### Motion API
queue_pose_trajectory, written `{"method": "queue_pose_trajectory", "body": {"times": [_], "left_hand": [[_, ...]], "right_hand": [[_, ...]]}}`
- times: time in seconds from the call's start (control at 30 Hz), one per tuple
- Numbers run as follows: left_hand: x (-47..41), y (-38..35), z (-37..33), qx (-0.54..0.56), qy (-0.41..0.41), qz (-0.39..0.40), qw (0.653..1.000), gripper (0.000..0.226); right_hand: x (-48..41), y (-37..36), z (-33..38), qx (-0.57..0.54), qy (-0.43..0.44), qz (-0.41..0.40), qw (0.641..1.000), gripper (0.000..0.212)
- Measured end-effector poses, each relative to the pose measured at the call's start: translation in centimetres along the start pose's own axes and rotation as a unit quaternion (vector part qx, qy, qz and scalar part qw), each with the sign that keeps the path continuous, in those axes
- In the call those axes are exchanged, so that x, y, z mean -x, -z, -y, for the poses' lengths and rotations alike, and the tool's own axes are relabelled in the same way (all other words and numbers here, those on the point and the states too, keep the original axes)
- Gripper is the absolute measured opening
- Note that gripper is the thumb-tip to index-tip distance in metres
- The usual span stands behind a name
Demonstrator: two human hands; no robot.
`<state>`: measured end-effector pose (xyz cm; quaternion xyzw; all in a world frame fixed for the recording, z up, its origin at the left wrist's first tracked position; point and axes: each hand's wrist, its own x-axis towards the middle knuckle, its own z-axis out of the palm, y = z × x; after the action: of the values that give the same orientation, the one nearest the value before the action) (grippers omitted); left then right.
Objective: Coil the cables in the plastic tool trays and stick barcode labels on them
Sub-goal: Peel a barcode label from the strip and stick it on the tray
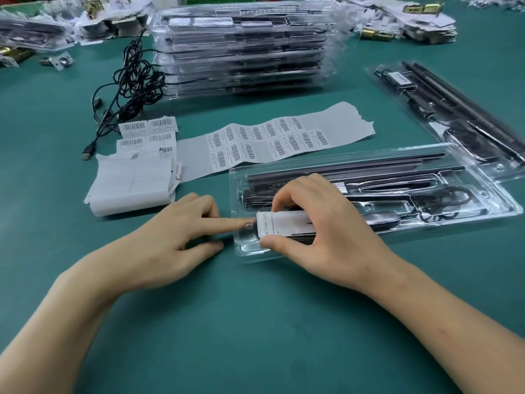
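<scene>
The green bench (pixel 255 322) carried everything. At the middle of its far edge stood a tall stack of clear plastic trays (pixel 244 49). A filled tray (pixel 437 132) with black rods and a barcode label lay slantwise at the right edge. The working tray (pixel 500 207) lay right of the bench's centre, holding black rods and a coiled cable (pixel 443 203) at its right end. Between this tray and the stack, a long label strip (pixel 270 140) ran across the bench, many barcode labels on it. Its folded backing paper (pixel 130 186) lay toward the left. A loose black cable tangle (pixel 133 78) sat against the stack's left side, its USB plug (pixel 88 152) trailing toward the left edge. The right hand (pixel 321 223) was over the working tray's left end, thumb and fingers clamped on a white card (pixel 287 224) that lay in the tray. The left hand (pixel 170 243) rested on the bench just beside that end, forefinger stretched straight with its tip on the tray at the card's edge, the other fingers curled under and holding nothing.
</scene>
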<state>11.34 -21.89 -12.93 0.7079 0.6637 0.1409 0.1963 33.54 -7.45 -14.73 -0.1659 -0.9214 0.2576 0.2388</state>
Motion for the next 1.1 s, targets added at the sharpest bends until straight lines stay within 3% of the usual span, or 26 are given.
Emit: {"method": "queue_pose_trajectory", "body": {"times": [0.3,0.47,0.6,0.7,0.77,0.83,0.9,0.97,1.0,1.1], "left_hand": [[-0.1,0.2,-0.6,-0.006,0.015,0.016,1.0,0.059],[0.5,-0.5,-3.6,-0.225,-0.025,0.038,0.973,0.07],[0.8,-2.0,-5.6,-0.291,-0.046,0.018,0.955,0.067],[1.7,-0.5,-4.1,-0.17,-0.007,0.104,0.98,0.065],[1.9,1.6,-2.7,-0.034,-0.003,0.159,0.987,0.055],[2.1,2.8,-1.9,0.128,-0.011,0.116,0.985,0.036],[1.5,2.4,-0.9,0.21,0.032,-0.011,0.977,0.031],[0.4,1.6,-0.6,0.184,0.049,-0.145,0.971,0.021],[0.0,1.1,-0.7,0.156,0.036,-0.176,0.971,0.016],[-0.2,0.2,-1.2,0.056,-0.01,-0.141,0.988,0.023]], "right_hand": [[0.2,0.0,0.3,-0.016,-0.011,-0.013,1.0,0.036],[0.2,0.0,0.3,-0.011,-0.012,-0.011,1.0,0.036],[0.1,0.0,0.2,-0.002,-0.008,-0.006,1.0,0.04],[0.2,0.0,0.1,0.001,-0.002,-0.001,1.0,0.04],[0.2,0.0,0.0,0.003,0.0,0.005,1.0,0.038],[0.2,-0.1,-0.1,0.004,0.0,0.009,1.0,0.035],[0.2,0.0,-0.1,0.001,0.003,0.012,1.0,0.032],[0.2,0.1,-0.1,0.007,0.007,0.019,1.0,0.031],[0.2,0.1,-0.1,0.013,0.01,0.023,1.0,0.031],[0.2,0.2,0.1,0.031,0.015,0.031,0.999,0.034]]}}
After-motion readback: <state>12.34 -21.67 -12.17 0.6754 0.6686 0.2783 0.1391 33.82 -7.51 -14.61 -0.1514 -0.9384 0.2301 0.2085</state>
